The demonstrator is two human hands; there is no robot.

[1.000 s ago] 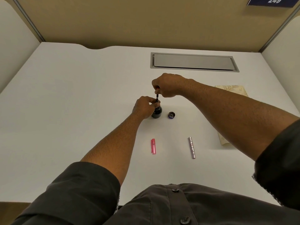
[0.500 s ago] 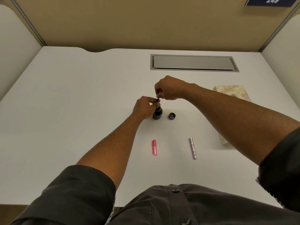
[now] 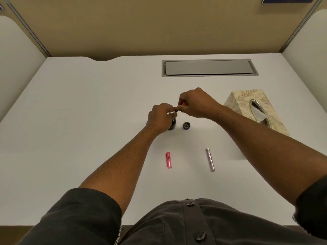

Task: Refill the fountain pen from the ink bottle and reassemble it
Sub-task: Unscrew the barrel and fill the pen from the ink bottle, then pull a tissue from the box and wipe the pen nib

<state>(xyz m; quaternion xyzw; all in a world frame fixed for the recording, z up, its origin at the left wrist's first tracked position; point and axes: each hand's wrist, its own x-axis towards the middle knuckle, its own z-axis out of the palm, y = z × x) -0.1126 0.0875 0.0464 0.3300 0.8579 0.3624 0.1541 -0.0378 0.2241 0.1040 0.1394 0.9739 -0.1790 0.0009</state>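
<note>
A small dark ink bottle [image 3: 172, 125] stands mid-table, gripped by my left hand [image 3: 160, 117], whose fingers curl round its neck. Directly above the bottle's mouth my right hand [image 3: 195, 103] pinches the thin nib section of the fountain pen [image 3: 182, 104]; only a red tip and a dark end show between the fingers. The bottle's dark cap [image 3: 186, 125] lies open side up just right of the bottle. Nearer me lie the pink pen cap [image 3: 168, 160] and the silvery-pink pen barrel [image 3: 210, 159], both apart from my hands.
A patterned tissue box [image 3: 254, 110] sits at the right, partly behind my right forearm. A grey cable hatch [image 3: 209, 68] is set into the white desk [image 3: 79, 112] at the back. Partition walls close in the back and both sides.
My right hand has come down with the pen part, so it now almost touches my left hand over the bottle. The camera has tilted, showing more of the tissue box.
</note>
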